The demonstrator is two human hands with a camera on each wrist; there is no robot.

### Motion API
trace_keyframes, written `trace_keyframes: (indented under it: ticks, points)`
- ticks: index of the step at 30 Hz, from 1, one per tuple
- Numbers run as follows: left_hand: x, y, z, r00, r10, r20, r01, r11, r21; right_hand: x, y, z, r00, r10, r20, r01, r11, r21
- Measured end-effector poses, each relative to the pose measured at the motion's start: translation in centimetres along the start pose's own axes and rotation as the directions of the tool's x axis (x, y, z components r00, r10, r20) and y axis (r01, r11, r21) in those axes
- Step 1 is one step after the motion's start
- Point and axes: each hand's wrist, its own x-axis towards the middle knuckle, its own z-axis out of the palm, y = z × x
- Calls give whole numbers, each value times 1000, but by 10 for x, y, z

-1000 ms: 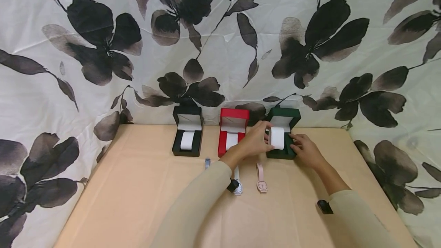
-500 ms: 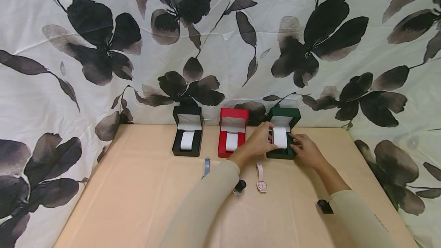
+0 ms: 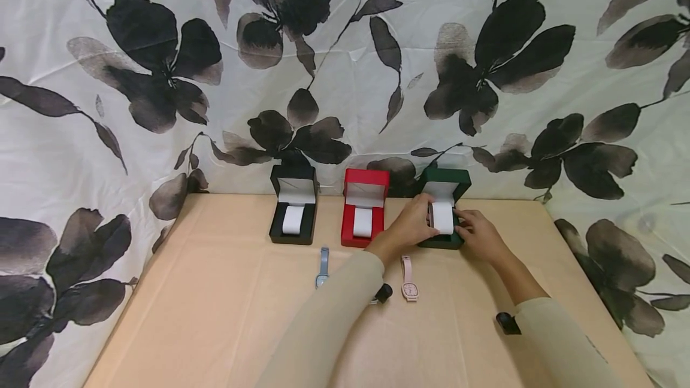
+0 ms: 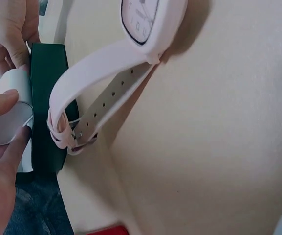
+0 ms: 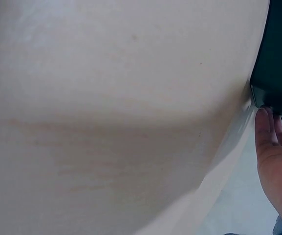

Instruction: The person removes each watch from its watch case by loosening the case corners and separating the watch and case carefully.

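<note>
At the right of the head view stands an open green watch box [image 3: 443, 244] with its lid raised. My left hand [image 3: 412, 220] pinches a white watch cushion [image 3: 443, 218] over the box's base. Seen from the left wrist, the thumb and a finger lie on either side of the cushion's oval end [image 4: 11, 122]. My right hand [image 3: 480, 235] grips the box's right side, its fingertips at a lower corner in the right wrist view. A pink watch [image 3: 409, 283] lies in front of the box, nearest my left forearm.
Open red [image 3: 347, 226] and black [image 3: 276, 232] watch boxes, each with a white cushion inside, stand left of the green one. A blue watch [image 3: 323, 268] lies on the table [image 3: 205, 304]; the left sleeve hides most of another. Floral cloth [image 3: 356, 76] hangs behind.
My left hand has moved right and slightly down with the cushion, which sits lower over the green box. The sleeve uncovers the blue watch and covers the white one. My right hand stays put.
</note>
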Motion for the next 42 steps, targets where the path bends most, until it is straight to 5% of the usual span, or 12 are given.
trace_keyframes:
  ticks: [16, 27, 42]
  points:
    - [-1, -1, 10, 1000, -5, 8, 5, 997, 79, 0, 4, 2, 1000, -16, -7, 16, 1000, 19]
    - [1, -5, 12, 999, 51, -10, -49, 986, 157, 1, 2, 1, 1000, -21, -4, 21, 1000, -3]
    - [4, -2, 14, 1000, 25, 7, -26, 966, 257, 2, 3, 0, 1000, -16, 0, 16, 1000, -5]
